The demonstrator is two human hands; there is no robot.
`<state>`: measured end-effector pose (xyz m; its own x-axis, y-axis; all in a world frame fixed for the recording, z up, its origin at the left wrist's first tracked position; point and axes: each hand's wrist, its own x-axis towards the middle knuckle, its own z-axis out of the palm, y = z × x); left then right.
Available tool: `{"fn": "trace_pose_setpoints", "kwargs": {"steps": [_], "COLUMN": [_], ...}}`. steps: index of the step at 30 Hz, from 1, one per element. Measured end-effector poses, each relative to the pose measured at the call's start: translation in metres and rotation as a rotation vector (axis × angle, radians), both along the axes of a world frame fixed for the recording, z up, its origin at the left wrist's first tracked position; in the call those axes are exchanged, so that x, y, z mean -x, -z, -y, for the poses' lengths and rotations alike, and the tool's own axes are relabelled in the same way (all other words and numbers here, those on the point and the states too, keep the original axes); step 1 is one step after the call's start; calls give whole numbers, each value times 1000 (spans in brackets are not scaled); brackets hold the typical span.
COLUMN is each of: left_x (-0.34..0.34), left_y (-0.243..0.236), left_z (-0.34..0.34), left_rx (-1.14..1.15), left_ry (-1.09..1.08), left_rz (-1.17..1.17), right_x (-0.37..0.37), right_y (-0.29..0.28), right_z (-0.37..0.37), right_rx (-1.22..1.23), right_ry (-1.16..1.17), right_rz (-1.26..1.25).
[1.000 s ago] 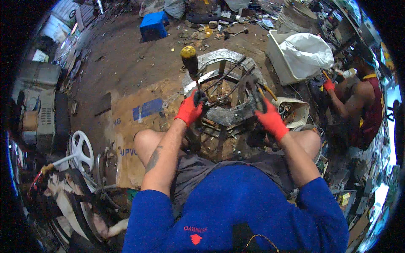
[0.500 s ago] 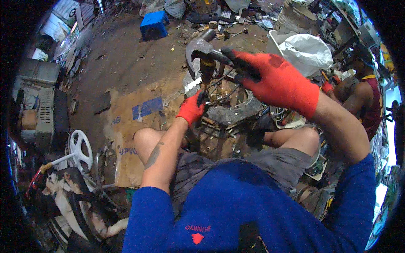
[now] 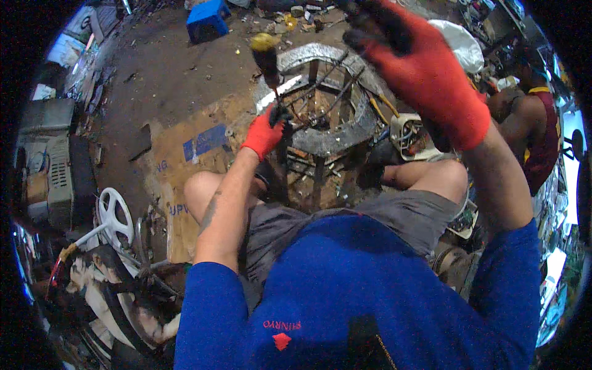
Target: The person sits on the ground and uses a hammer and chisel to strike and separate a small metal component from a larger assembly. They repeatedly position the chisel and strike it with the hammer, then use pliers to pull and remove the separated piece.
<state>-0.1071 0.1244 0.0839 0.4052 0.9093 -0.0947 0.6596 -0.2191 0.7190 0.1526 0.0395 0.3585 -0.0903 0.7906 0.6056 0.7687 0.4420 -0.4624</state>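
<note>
My left hand (image 3: 266, 137), in a red glove with dark fingers, is closed round the shaft of a screwdriver (image 3: 266, 65). That tool stands nearly upright, its dark handle and yellow butt end at the top. Its tip is hidden by the glove, over the left side of a grey, many-sided metal frame (image 3: 330, 145). Rods and cords lie across the frame's opening. High at the right is my right hand (image 3: 425, 74), gloved alike, its fingers curled round a hammer handle. The hammer's head is beyond the top edge of the view.
Flattened cardboard (image 3: 176, 194) lies left of my legs. A blue plastic stool (image 3: 208, 21) is at the far left, and a white spoked wheel (image 3: 116, 216) nearer. Right are a white sack (image 3: 459, 46), a small open casing (image 3: 410, 137) and another person (image 3: 539, 129) in a dark red top.
My right hand has risen, taking the hammer up from above the screwdriver and out of the top of the view. My left hand still holds the screwdriver; the view has shifted slightly.
</note>
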Motion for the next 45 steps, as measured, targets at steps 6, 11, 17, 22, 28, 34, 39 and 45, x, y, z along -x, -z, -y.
{"fn": "trace_pose_setpoints", "kwargs": {"steps": [6, 11, 17, 22, 28, 34, 39, 45], "left_x": [11, -4, 7, 5, 16, 14, 11, 6], "left_y": [-16, -48, -14, -7, 16, 18, 7, -7], "left_z": [0, 10, -4, -5, -13, -16, -16, -8], "left_rx": [-12, 171, 33, -9, 29, 76, 99, 40], "left_ry": [-61, -90, -75, -88, -81, -88, -49, 4], "left_rz": [335, 417, 347, 307, 379, 379, 425, 270], "right_x": [3, -8, -17, -20, 27, 121, 126, 124], "right_y": [47, 177, 276, 279, 231, 252, 269, 280], "right_z": [51, 68, 81, 86, 50, -14, -28, -24], "right_rx": [198, 628, 785, 828, 551, 773, 835, 804], "right_ry": [110, 310, 391, 418, 290, 239, 312, 344], "right_rz": [-226, 171, 323, 336, 259, 144, -37, -34]}}
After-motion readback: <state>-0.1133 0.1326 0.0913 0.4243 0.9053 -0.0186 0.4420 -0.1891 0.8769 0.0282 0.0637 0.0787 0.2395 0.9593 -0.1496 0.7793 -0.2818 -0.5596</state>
